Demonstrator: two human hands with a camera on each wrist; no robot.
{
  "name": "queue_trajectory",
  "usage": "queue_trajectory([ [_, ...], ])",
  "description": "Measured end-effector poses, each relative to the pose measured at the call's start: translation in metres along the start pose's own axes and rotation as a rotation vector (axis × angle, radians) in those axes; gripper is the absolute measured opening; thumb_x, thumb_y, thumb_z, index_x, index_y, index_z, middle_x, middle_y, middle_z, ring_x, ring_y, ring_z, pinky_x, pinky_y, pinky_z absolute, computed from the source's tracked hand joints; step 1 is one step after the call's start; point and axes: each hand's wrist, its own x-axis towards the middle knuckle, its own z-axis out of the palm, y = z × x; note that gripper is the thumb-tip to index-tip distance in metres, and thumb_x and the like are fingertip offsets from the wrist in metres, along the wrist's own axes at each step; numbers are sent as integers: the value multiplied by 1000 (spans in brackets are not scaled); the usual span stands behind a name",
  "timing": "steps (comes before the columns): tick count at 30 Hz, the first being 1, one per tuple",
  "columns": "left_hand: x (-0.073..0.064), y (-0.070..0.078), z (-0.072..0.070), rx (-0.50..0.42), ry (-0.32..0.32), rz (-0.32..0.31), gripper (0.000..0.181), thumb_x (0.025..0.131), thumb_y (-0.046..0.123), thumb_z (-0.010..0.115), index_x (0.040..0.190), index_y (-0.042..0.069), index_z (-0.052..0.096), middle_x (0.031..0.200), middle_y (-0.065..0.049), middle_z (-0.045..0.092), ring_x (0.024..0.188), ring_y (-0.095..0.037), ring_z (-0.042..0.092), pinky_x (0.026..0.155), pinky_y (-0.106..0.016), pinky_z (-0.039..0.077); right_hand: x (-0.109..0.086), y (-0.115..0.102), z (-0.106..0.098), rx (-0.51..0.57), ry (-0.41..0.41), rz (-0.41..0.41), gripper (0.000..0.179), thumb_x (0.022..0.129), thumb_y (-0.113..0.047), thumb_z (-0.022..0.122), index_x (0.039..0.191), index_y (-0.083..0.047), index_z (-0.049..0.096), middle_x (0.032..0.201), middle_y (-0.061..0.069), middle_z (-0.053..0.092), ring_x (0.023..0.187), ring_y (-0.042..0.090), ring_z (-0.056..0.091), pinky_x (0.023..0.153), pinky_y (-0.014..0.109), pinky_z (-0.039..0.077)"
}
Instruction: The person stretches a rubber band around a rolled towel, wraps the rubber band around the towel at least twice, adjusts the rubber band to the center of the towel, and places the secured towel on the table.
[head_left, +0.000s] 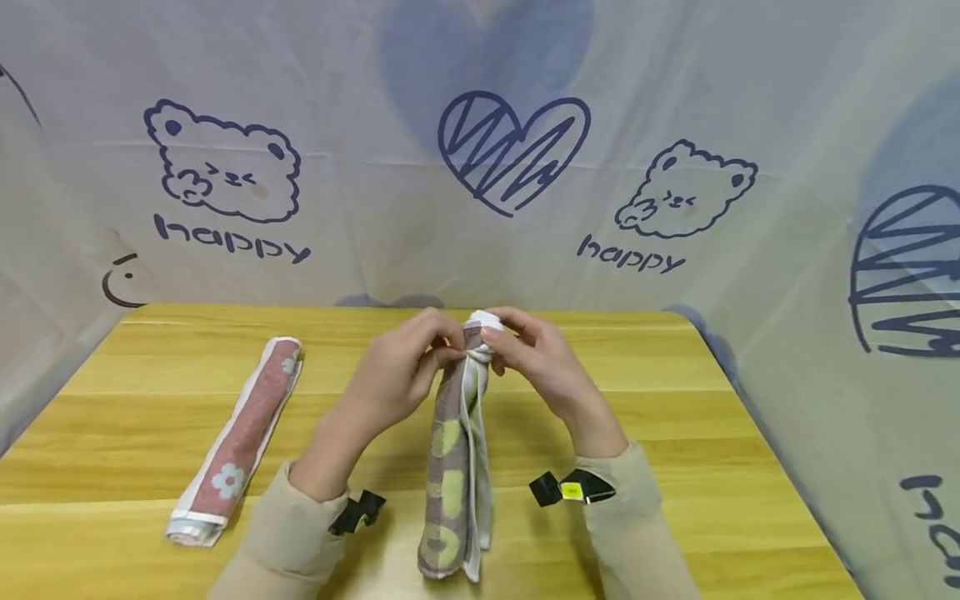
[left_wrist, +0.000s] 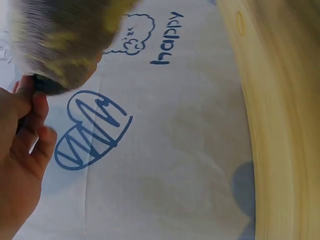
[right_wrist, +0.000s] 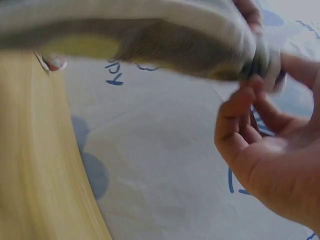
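Two towels and two hands are in view. Farthest left, well apart from the left hand (head_left: 397, 367), one pink towel (head_left: 251, 437) lies on the bench (head_left: 660, 400) as a long narrow roll with white edges; two pale flowers show on its upper face. Next comes the left hand itself, its thumb and fingers pinching the brown towel (head_left: 447, 467) just below that towel's far end. This second towel, with yellow-green shapes and a white side, is between the hands at its far end and runs from them toward the person; whether its near end touches the bench, I cannot tell. A gathered fold crosses it by the fingertips. The right hand (head_left: 540, 358) grips the white-tipped far end between thumb and fingers, some of them hidden behind it. Each wrist bears one black device, left (head_left: 358, 512) and right (head_left: 570, 487). Both wrist views blur the brown towel and cut it off, and a dark patch by the left fingertips is hard to make out. Beyond the hands hangs a printed cloth (head_left: 375, 208); to the right, one of its hearts is cut off.
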Motion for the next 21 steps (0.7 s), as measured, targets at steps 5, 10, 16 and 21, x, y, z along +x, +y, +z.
queue_trajectory([
  [5, 3, 3, -1, -247, 12, -77, 22, 91, -15, 68, 99, 3, 59, 96, -7, 67, 74, -12, 60, 60, -28, 54, -2, 0, -6, -6, -93, -103, 53, 97, -21, 69, 141, 7, 57, 117, 9, 65, 92, 17, 61, 76, 25, 52],
  [10, 2, 4, -1, -251, -44, -95, 23, 91, -12, 70, 104, 3, 59, 92, -4, 66, 69, -10, 55, 58, -25, 49, -3, -3, -3, -15, -34, -110, 40, 98, -8, 68, 132, 11, 62, 113, 5, 70, 95, 16, 65, 80, 26, 55],
  [16, 1, 6, -2, -280, -67, -138, 25, 92, -11, 70, 106, 6, 59, 92, -2, 65, 68, -11, 52, 55, -24, 42, -3, -3, 4, 1, 72, -77, 24, 96, 5, 66, 117, 18, 62, 99, 0, 72, 84, 12, 66, 74, 24, 56],
  [21, 2, 10, -2, -403, -76, -187, 24, 93, -14, 68, 101, 7, 59, 91, -3, 63, 66, -14, 50, 55, -25, 41, -1, -2, 8, 27, 142, -79, 24, 95, 6, 67, 113, 20, 62, 95, 3, 71, 81, 11, 64, 74, 23, 55],
])
